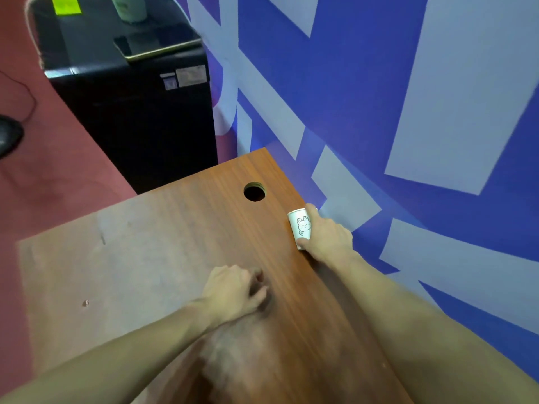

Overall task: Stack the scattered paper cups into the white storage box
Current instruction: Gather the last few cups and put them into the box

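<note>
One paper cup in view, white w/ a bunny drawing, upright at the counter's right edge, near the far right corner & just beside the blue-and-pale wall. Can't see inside it. Right hand has its grip clamped round the cup: fingers at the rim side, thumb near the base. Left hand rests mid-counter, fingers curled under, holding nothing. One round cable hole sits near the counter's far edge. Beyond the far left corner stands one black cabinet; on top: one tablet, one green sticky note, one pale mug, contents not visible.
</note>
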Action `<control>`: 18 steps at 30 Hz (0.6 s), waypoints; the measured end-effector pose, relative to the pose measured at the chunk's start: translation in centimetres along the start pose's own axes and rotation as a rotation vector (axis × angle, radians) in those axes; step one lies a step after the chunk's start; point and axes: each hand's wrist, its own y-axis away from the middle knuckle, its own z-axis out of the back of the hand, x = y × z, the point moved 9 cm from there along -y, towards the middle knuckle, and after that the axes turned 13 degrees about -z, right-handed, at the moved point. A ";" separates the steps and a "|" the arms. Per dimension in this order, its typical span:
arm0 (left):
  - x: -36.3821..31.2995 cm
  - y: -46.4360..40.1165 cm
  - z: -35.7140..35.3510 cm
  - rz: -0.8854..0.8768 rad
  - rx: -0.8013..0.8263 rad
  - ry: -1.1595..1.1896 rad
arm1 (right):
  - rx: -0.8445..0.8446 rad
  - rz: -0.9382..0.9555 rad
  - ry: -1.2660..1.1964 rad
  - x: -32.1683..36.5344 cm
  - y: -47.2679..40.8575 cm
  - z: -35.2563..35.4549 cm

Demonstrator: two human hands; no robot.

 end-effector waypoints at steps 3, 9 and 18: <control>-0.6 0.2 -0.2 0.007 0.016 -0.006 | -0.035 0.016 0.001 -0.2 1.1 0.4; -1.7 1.0 -0.2 -0.014 0.071 0.005 | -0.084 0.022 0.038 -2.3 5.1 1.4; -5.8 3.8 4.9 -0.079 0.072 -0.081 | -0.143 -0.031 0.002 -6.1 15.2 5.8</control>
